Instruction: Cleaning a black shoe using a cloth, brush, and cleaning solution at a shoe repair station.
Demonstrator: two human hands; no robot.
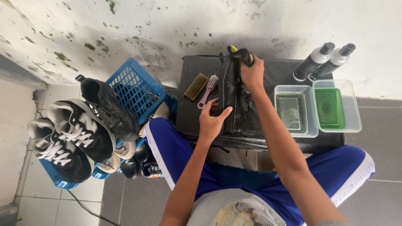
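A black leather boot lies on a low black-covered table. My left hand presses against the boot's near side, fingers spread. My right hand is closed around a yellow-and-black brush held at the boot's far end. A wooden bristle brush and a small pink-handled brush lie on the table just left of the boot.
Two clear tubs stand right of the boot, one with water, one with a green insert. Two dark spray bottles stand behind them. A blue basket with several black-and-white sneakers sits at the left.
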